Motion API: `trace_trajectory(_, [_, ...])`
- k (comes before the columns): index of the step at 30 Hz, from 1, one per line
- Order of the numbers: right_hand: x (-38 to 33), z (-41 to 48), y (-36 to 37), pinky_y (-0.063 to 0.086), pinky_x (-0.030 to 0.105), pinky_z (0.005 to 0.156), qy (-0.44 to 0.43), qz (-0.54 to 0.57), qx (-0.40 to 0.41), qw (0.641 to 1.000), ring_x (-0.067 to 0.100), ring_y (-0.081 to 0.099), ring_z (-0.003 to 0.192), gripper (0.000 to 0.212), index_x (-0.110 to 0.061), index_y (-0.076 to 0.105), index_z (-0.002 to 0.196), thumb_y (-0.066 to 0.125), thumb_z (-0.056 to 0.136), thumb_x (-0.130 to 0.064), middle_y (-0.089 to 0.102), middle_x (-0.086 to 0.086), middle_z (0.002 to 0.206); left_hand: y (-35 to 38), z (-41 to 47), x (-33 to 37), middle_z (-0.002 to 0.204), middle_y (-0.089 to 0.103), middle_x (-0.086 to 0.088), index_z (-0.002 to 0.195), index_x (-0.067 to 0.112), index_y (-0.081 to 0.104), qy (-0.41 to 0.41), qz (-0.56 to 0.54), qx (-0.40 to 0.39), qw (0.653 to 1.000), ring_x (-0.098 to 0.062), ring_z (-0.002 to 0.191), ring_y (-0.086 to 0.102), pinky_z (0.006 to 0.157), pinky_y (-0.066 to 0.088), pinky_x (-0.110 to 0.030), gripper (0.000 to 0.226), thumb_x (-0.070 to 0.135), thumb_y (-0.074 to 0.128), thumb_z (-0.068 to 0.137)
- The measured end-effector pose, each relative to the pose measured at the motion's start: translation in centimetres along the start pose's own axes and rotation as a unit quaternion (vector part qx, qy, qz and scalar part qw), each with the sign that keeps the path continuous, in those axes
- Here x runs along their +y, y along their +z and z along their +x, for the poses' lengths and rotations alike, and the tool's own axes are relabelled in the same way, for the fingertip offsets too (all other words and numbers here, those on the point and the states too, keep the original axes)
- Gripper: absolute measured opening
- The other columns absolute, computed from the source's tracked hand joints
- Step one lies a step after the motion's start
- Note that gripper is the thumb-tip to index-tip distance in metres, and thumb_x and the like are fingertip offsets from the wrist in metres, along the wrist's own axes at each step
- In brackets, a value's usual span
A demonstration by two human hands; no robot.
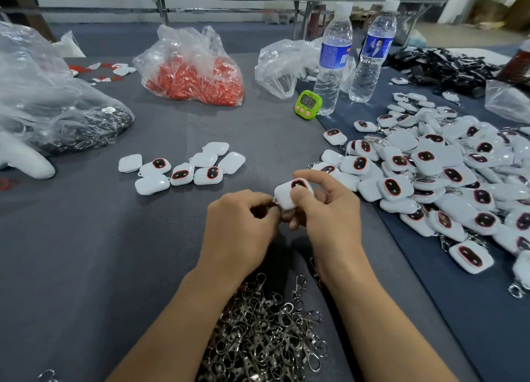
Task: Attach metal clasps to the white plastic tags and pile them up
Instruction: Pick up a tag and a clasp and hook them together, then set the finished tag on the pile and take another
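On the grey tabletop (pixel 114 252), a big pile of tags (pixel 447 181) lies right of the hands, a heap of clasps (pixel 263 338) between the forearms, and loose tags (pixel 183 166) beyond the left hand (pixel 241 227). The right hand (pixel 329 209) grips one tag (pixel 289 194); the left hand pinches its corner.

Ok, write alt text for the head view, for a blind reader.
Two bare hands work over a grey table: the right hand holds a white tag while the left hand pinches at its corner. A heap of metal clasps lies between the forearms, a big pile of tags to the right.
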State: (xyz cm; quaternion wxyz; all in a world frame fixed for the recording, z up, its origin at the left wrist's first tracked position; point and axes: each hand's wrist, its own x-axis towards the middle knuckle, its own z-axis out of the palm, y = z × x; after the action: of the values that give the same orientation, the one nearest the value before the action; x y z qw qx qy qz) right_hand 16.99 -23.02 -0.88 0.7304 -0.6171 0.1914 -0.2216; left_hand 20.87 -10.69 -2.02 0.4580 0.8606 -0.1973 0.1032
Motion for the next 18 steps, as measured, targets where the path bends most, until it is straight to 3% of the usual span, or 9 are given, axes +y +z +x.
trace_trajectory(2, [-0.1, 0.2, 0.0, 0.044, 0.023, 0.042, 0.033, 0.064, -0.004, 0.997, 0.016, 0.055, 0.046, 0.021, -0.009, 0.069, 0.104, 0.059, 0.095, 0.007, 0.068, 0.011, 0.065, -0.2, 0.3, 0.1, 0.071, 0.073, 0.017, 0.088, 0.042, 0.079, -0.055, -0.102, -0.049, 0.992, -0.002, 0.07, 0.068, 0.064, 0.05, -0.016, 0.017, 0.027, 0.074, 0.083])
trace_trajectory(4, [-0.1, 0.3, -0.1, 0.042, 0.022, 0.042, 0.056, 0.096, -0.005, 0.994, 0.015, 0.056, 0.046, 0.02, -0.009, 0.069, 0.105, 0.059, 0.095, 0.006, 0.071, 0.013, 0.071, -0.2, 0.6, -0.2, 0.077, 0.076, 0.015, 0.089, 0.043, 0.08, -0.095, -0.158, -0.085, 0.979, -0.008, 0.079, 0.073, 0.074, 0.056, -0.027, 0.02, 0.025, 0.077, 0.083])
trace_trajectory(7, [-0.1, 0.5, -0.3, 0.039, 0.022, 0.043, 0.078, 0.119, -0.01, 0.99, 0.016, 0.056, 0.047, 0.021, -0.01, 0.069, 0.106, 0.058, 0.096, 0.005, 0.073, 0.013, 0.075, -0.1, 0.8, -0.6, 0.078, 0.077, 0.016, 0.082, 0.045, 0.08, -0.115, -0.18, -0.061, 0.975, -0.002, 0.081, 0.073, 0.079, 0.056, -0.026, 0.026, 0.019, 0.08, 0.082])
trace_trajectory(11, [0.0, 0.7, -0.6, 0.036, 0.021, 0.042, 0.094, 0.131, -0.007, 0.987, 0.014, 0.055, 0.045, 0.019, -0.009, 0.069, 0.106, 0.061, 0.094, 0.003, 0.072, 0.006, 0.069, -0.1, 0.9, -1.0, 0.077, 0.076, 0.019, 0.081, 0.046, 0.079, -0.11, -0.169, -0.029, 0.979, 0.001, 0.079, 0.071, 0.074, 0.054, -0.021, 0.023, 0.024, 0.08, 0.082])
trace_trajectory(16, [0.3, 0.8, -1.0, 0.037, 0.021, 0.043, 0.089, 0.094, -0.018, 0.991, 0.015, 0.054, 0.048, 0.021, -0.014, 0.07, 0.096, 0.069, 0.083, 0.003, 0.07, 0.005, 0.069, -0.1, 1.0, -0.8, 0.077, 0.076, 0.02, 0.079, 0.047, 0.078, -0.109, -0.175, 0.024, 0.978, 0.0, 0.077, 0.071, 0.072, 0.053, -0.018, 0.021, 0.026, 0.08, 0.081])
trace_trajectory(18, [0.4, 0.9, -1.1, 0.037, 0.022, 0.042, 0.073, 0.051, -0.046, 0.995, 0.015, 0.053, 0.047, 0.022, -0.014, 0.07, 0.093, 0.072, 0.073, -0.006, 0.066, 0.005, 0.065, -0.2, 1.0, -0.8, 0.074, 0.075, 0.02, 0.076, 0.047, 0.078, -0.105, -0.166, 0.047, 0.979, -0.002, 0.074, 0.071, 0.067, 0.053, -0.014, 0.023, 0.025, 0.08, 0.082])
